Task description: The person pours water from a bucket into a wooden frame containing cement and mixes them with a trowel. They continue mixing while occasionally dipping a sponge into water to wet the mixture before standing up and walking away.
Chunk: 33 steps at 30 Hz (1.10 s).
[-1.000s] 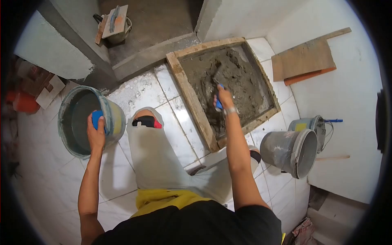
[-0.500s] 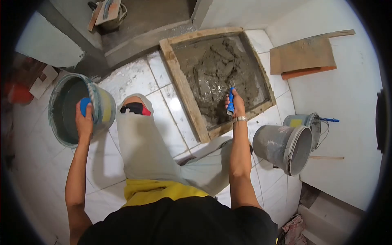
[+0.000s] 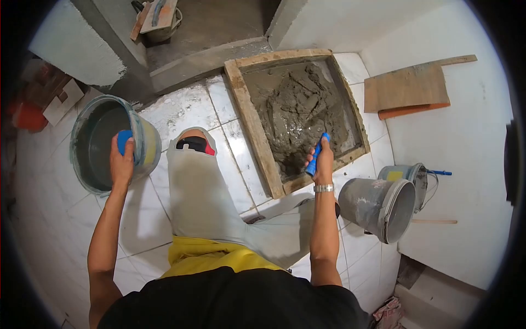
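Note:
My left hand [image 3: 121, 162] is closed around a blue pad-like piece [image 3: 125, 142] at the near right rim of a large grey bucket [image 3: 148, 145]. Whether the fingers also grip the rim is hidden. The bucket leans toward the left and its inside is grey. My right hand [image 3: 323, 159], with a metal watch at the wrist, grips the blue handle of a trowel [image 3: 314, 165] over the front part of a wet mortar heap [image 3: 298, 104]. The blade cannot be made out. The mortar lies in a shallow wooden-framed box [image 3: 249, 120] on the floor.
Two more buckets are at the right: a grey one on its side [image 3: 364, 205] and one behind it [image 3: 395, 172]. A board [image 3: 406, 90] leans on the white wall. Tools lie on a pail [image 3: 159, 19] at the upper left. White tiles [image 3: 148, 222] surround my legs.
The view has shifted slightly. My right hand has turned, so the trowel's handle now slants up to the right. My left hand stays at the bucket rim with the blue piece.

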Each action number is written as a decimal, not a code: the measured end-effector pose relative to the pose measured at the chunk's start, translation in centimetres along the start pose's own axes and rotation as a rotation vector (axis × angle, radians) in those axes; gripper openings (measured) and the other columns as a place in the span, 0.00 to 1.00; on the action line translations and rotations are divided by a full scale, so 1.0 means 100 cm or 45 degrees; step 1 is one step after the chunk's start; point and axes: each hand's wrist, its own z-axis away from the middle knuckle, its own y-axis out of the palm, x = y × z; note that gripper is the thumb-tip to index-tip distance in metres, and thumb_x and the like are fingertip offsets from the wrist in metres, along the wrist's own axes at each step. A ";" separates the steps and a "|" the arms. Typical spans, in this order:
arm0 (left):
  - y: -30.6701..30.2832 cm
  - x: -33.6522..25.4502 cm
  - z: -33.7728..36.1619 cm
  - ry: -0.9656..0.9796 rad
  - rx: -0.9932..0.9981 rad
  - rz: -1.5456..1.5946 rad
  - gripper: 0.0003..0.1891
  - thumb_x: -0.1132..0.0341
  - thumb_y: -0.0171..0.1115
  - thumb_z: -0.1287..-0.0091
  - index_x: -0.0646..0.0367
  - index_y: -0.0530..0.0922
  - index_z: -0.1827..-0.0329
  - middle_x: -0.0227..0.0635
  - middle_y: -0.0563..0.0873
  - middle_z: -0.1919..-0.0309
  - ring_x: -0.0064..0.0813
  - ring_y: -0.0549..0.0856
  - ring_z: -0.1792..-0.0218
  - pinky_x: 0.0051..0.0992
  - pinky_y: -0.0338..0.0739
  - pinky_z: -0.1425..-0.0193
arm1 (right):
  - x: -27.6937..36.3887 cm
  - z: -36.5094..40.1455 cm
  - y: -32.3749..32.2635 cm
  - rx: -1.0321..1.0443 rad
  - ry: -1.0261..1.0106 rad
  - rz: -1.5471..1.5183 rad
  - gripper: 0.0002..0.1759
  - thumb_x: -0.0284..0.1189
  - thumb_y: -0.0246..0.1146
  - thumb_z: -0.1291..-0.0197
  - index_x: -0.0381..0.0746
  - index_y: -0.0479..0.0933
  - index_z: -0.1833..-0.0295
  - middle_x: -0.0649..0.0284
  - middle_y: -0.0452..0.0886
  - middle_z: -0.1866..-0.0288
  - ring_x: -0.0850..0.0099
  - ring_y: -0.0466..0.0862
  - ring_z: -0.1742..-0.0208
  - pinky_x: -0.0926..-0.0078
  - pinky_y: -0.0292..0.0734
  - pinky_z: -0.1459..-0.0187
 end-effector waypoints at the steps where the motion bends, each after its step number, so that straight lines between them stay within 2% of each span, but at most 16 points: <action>1: 0.000 -0.001 0.000 -0.004 -0.008 -0.008 0.29 0.49 0.59 0.28 0.59 0.70 0.30 0.52 0.83 0.44 0.47 0.83 0.44 0.36 0.73 0.37 | -0.003 0.006 0.006 -0.045 -0.051 0.072 0.21 0.51 0.52 0.26 0.45 0.68 0.62 0.68 0.72 0.78 0.76 0.73 0.84 0.73 0.73 0.85; 3: 0.000 -0.002 0.000 -0.006 0.005 -0.031 0.30 0.48 0.59 0.29 0.58 0.70 0.30 0.52 0.82 0.43 0.47 0.82 0.43 0.36 0.73 0.37 | -0.021 0.009 0.015 -0.058 0.045 0.126 0.20 0.50 0.53 0.26 0.45 0.68 0.61 0.69 0.71 0.79 0.75 0.72 0.85 0.73 0.73 0.85; 5: 0.002 0.004 -0.003 0.004 0.012 -0.024 0.31 0.48 0.59 0.29 0.59 0.70 0.30 0.52 0.82 0.42 0.47 0.82 0.43 0.36 0.73 0.37 | -0.032 0.017 0.044 0.131 0.038 0.518 0.19 0.49 0.55 0.27 0.44 0.68 0.60 0.69 0.72 0.78 0.75 0.73 0.85 0.72 0.73 0.85; 7: 0.000 0.005 -0.004 0.018 0.019 -0.021 0.31 0.48 0.59 0.29 0.59 0.70 0.30 0.53 0.82 0.42 0.47 0.82 0.42 0.36 0.73 0.37 | -0.044 0.022 0.084 0.296 0.106 0.511 0.20 0.48 0.56 0.27 0.42 0.69 0.60 0.68 0.73 0.77 0.75 0.74 0.84 0.72 0.73 0.84; 10: -0.001 0.001 -0.001 0.028 0.010 -0.049 0.31 0.48 0.59 0.29 0.60 0.70 0.30 0.53 0.82 0.41 0.47 0.82 0.42 0.36 0.73 0.37 | -0.071 -0.021 0.113 0.389 0.076 0.609 0.20 0.48 0.57 0.28 0.41 0.70 0.59 0.67 0.75 0.77 0.74 0.74 0.84 0.71 0.73 0.83; 12: -0.004 0.000 -0.001 0.020 0.027 -0.059 0.31 0.48 0.59 0.29 0.60 0.71 0.31 0.48 0.82 0.42 0.42 0.81 0.43 0.34 0.72 0.36 | -0.079 -0.043 0.114 0.419 0.016 0.786 0.20 0.48 0.57 0.29 0.39 0.72 0.56 0.67 0.74 0.77 0.75 0.74 0.83 0.72 0.73 0.83; 13: -0.005 0.000 -0.001 0.024 0.034 -0.067 0.31 0.48 0.59 0.29 0.60 0.71 0.31 0.48 0.82 0.42 0.42 0.81 0.43 0.34 0.72 0.36 | -0.078 -0.039 0.107 0.416 0.023 0.777 0.20 0.48 0.57 0.29 0.39 0.72 0.56 0.67 0.74 0.77 0.75 0.74 0.83 0.72 0.73 0.83; 15: -0.001 -0.001 -0.002 0.042 0.027 -0.004 0.30 0.49 0.59 0.29 0.61 0.71 0.32 0.49 0.83 0.45 0.41 0.82 0.46 0.33 0.73 0.39 | -0.052 -0.027 0.077 0.158 0.018 0.896 0.20 0.47 0.57 0.29 0.38 0.73 0.56 0.67 0.75 0.76 0.76 0.74 0.83 0.73 0.72 0.83; 21: 0.003 0.004 -0.003 0.047 0.014 0.018 0.29 0.50 0.59 0.28 0.62 0.71 0.32 0.47 0.83 0.46 0.40 0.82 0.47 0.33 0.73 0.39 | 0.007 -0.024 -0.041 0.523 0.213 1.068 0.19 0.47 0.58 0.28 0.40 0.74 0.55 0.67 0.75 0.77 0.78 0.73 0.83 0.75 0.69 0.84; 22: 0.003 0.005 -0.003 0.042 0.014 0.018 0.29 0.50 0.59 0.28 0.62 0.71 0.32 0.47 0.83 0.46 0.40 0.82 0.47 0.33 0.73 0.39 | 0.009 -0.028 -0.050 0.614 0.276 1.153 0.19 0.47 0.59 0.28 0.41 0.73 0.55 0.67 0.75 0.77 0.78 0.73 0.83 0.76 0.69 0.84; 25: 0.003 0.005 -0.003 0.039 -0.002 -0.015 0.30 0.50 0.59 0.28 0.62 0.71 0.32 0.49 0.82 0.44 0.42 0.82 0.45 0.34 0.73 0.38 | 0.004 -0.039 -0.062 0.656 0.432 1.220 0.18 0.47 0.60 0.29 0.41 0.73 0.56 0.66 0.75 0.77 0.78 0.73 0.83 0.76 0.68 0.84; 27: 0.003 0.003 -0.003 0.031 -0.008 -0.052 0.30 0.50 0.59 0.28 0.63 0.70 0.31 0.50 0.82 0.43 0.45 0.81 0.44 0.35 0.72 0.37 | -0.012 -0.046 -0.055 0.688 0.444 1.119 0.19 0.47 0.61 0.29 0.41 0.75 0.55 0.67 0.74 0.77 0.79 0.71 0.85 0.78 0.66 0.85; 29: 0.003 0.001 -0.003 0.043 -0.017 -0.060 0.30 0.50 0.59 0.28 0.63 0.70 0.31 0.51 0.82 0.43 0.45 0.81 0.43 0.35 0.72 0.36 | -0.033 -0.060 -0.043 0.558 0.274 1.339 0.23 0.48 0.60 0.30 0.37 0.76 0.51 0.59 0.81 0.71 0.67 0.82 0.78 0.67 0.77 0.76; 30: 0.003 0.001 -0.003 0.050 -0.021 -0.073 0.30 0.50 0.59 0.28 0.62 0.70 0.31 0.52 0.81 0.42 0.46 0.81 0.43 0.35 0.72 0.36 | -0.047 -0.073 -0.042 0.559 0.266 1.336 0.23 0.48 0.60 0.30 0.37 0.76 0.51 0.59 0.81 0.71 0.67 0.82 0.78 0.67 0.77 0.76; 32: 0.002 0.002 -0.002 0.064 -0.029 -0.102 0.30 0.50 0.58 0.28 0.62 0.70 0.31 0.52 0.81 0.42 0.46 0.81 0.43 0.35 0.72 0.36 | -0.070 -0.091 -0.029 0.332 -0.712 2.175 0.31 0.54 0.55 0.30 0.32 0.76 0.48 0.44 0.86 0.62 0.47 0.87 0.62 0.52 0.83 0.60; 33: 0.003 0.003 -0.003 0.066 -0.031 -0.126 0.30 0.50 0.58 0.28 0.62 0.70 0.31 0.52 0.81 0.42 0.46 0.81 0.43 0.35 0.72 0.35 | -0.068 -0.095 -0.020 0.325 -0.716 2.164 0.31 0.54 0.55 0.30 0.32 0.76 0.48 0.44 0.86 0.62 0.47 0.87 0.62 0.52 0.83 0.60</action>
